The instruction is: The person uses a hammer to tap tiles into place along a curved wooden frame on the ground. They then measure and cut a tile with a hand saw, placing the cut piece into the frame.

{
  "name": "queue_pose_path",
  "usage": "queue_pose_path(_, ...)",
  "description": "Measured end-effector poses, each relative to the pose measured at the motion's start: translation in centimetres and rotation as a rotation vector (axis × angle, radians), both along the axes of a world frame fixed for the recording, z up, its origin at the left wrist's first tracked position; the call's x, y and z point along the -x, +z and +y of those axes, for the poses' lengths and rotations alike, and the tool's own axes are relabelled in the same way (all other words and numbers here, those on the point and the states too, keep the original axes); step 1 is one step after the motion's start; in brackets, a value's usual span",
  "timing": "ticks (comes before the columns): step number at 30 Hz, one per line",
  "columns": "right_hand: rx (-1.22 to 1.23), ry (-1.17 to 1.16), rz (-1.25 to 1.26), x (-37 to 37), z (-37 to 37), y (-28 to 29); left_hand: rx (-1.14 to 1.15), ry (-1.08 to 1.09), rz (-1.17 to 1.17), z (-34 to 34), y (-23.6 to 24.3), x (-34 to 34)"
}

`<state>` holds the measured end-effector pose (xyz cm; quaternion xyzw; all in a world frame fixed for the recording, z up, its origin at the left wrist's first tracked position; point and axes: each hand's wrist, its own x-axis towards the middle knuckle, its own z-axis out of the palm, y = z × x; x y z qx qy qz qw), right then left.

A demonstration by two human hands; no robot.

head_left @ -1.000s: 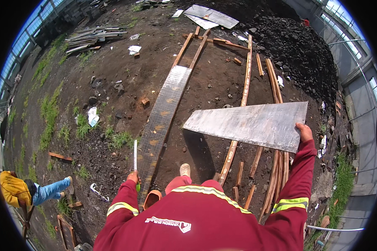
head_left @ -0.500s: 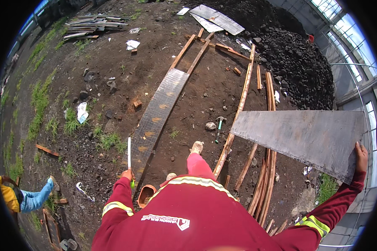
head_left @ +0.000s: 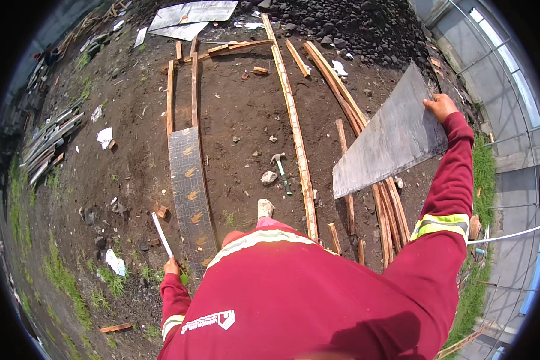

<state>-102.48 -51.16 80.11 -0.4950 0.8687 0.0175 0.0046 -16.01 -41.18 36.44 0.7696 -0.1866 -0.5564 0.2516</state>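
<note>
Out to the right, my right hand grips the upper edge of a weathered grey plywood panel, held tilted above some timber. Low on the left, my left hand is closed round what looks like a tape measure, its pale blade sticking out forward and a bit of green showing beside the fingers. Nearest that hand lies a long, narrow dark board with tan printed marks, attached or laid on two wooden battens. A hammer with a green handle rests on the soil ahead.
A long timber runs ahead, and several more pieces lie under the panel. Stones dot the dirt. Black gravel is heaped at the back, near grey sheets. A wall stands right; stacked boards lie left.
My view has turned to the right. The panel has swung from nearly level to a steep tilt, its held end raised by my right hand. The left hand keeps its hold.
</note>
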Motion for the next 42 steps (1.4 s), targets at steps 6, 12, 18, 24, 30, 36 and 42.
queue_pose_path(6,0.062,-0.495,-0.089,9.6,-3.1,6.9,-0.051,-0.196,-0.126,-6.8,1.3,0.0)
queue_pose_path(12,0.207,-0.751,0.018,13.5,3.0,11.7,-0.255,-0.547,-0.212,-15.2,-1.9,-2.3)
queue_pose_path(18,0.942,-1.042,-0.430,13.6,11.1,9.6,-0.172,-0.560,-0.178,-33.8,-2.1,-1.4)
queue_pose_path(24,1.022,-1.585,-0.085,4.4,16.9,-6.8,0.167,-0.341,0.017,-53.8,3.5,5.8)
queue_pose_path(30,1.449,-1.908,-0.980,-17.3,8.3,-40.0,0.180,-0.344,0.074,-55.9,6.2,10.8)
queue_pose_path(36,-0.493,-1.088,-1.247,-21.7,-1.1,-55.3,0.222,-0.097,0.079,-55.2,7.5,15.0)
queue_pose_path(42,-0.068,-1.110,-1.203,-7.8,-24.7,-43.3,0.436,0.080,0.318,-62.9,10.6,25.6)
